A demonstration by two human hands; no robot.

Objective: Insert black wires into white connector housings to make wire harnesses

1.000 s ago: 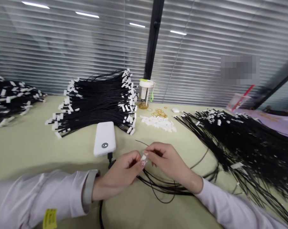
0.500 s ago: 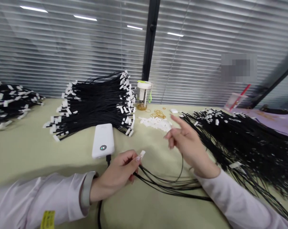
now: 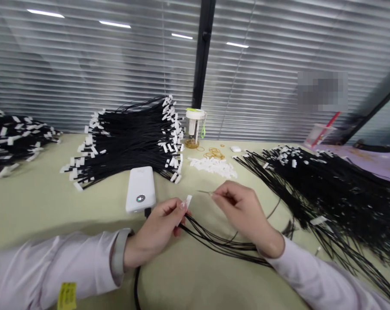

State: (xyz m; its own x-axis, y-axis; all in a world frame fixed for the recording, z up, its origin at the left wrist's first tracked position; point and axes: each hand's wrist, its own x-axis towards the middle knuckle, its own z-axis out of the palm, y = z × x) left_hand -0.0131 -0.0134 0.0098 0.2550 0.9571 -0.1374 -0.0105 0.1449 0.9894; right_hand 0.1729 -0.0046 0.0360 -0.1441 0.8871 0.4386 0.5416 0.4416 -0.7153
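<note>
Right hand [image 3: 238, 209] has drawn closer, pinching thin strand [image 3: 202, 191] (straight); left hand [image 3: 162, 228] grips flat white tab [image 3: 189, 199].

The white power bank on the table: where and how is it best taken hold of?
I would grip the white power bank by its two long edges, nearer the far end, coming from above. It lies flat, and the black cable plug enters its near end, close to the left hand.
</note>
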